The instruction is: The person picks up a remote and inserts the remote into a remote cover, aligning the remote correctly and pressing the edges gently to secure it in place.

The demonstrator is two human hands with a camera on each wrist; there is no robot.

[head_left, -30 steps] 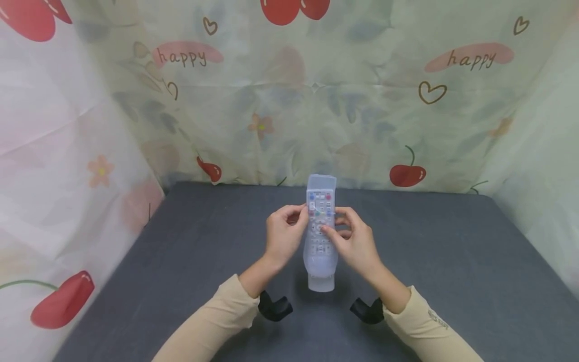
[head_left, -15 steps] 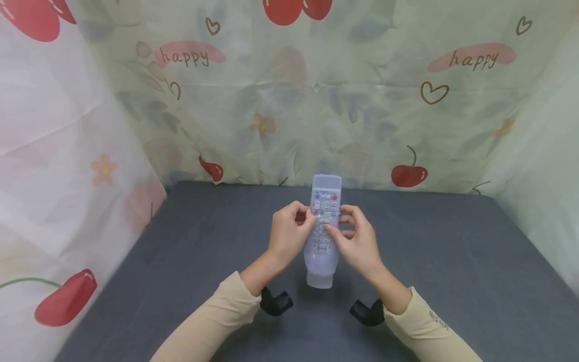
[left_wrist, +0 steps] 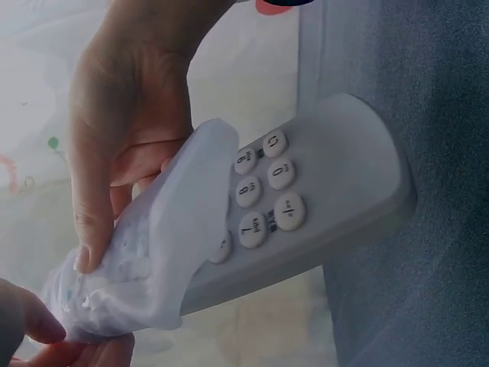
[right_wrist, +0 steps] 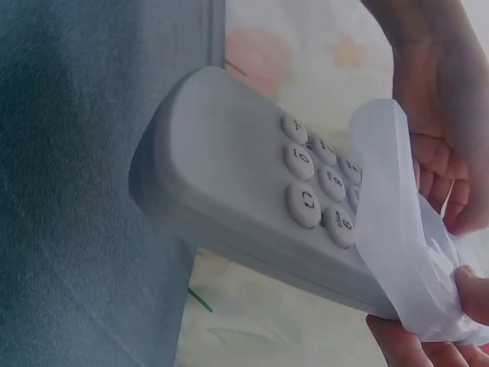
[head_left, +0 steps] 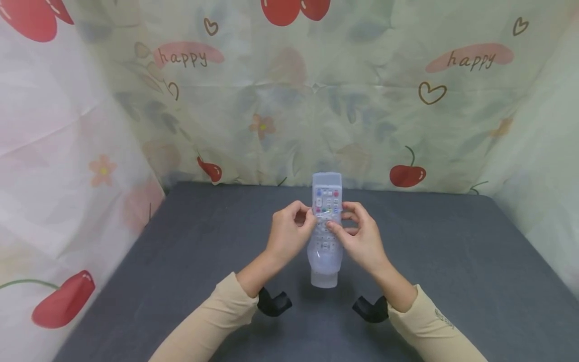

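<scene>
A pale grey remote control (left_wrist: 344,160) is held above the table, tilted, with its keypad facing me. A translucent white silicone cover (head_left: 326,241) wraps its far part. The cover's flared mouth crosses the number keys, leaving the near end bare; the cover's flat far end (head_left: 327,179) extends past the coloured buttons. At the cover's left edge, my left hand (head_left: 290,229) pinches it between thumb and fingertips. My right hand (head_left: 362,236) grips the right side, thumb (left_wrist: 92,241) on the front, fingers behind. Several right fingertips (right_wrist: 397,340) show under the cover in the right wrist view.
A dark grey cloth-covered table (head_left: 226,226) lies below. Printed curtains (head_left: 312,125) stand behind it and at both sides. Black curved pieces (head_left: 276,303) stick out under both wrists, near the beige cuffs.
Both hands, the remote control and its cover have shifted slightly to the right. The left thumb now overlaps the cover's left edge a little more. The right hand's grip looks unchanged.
</scene>
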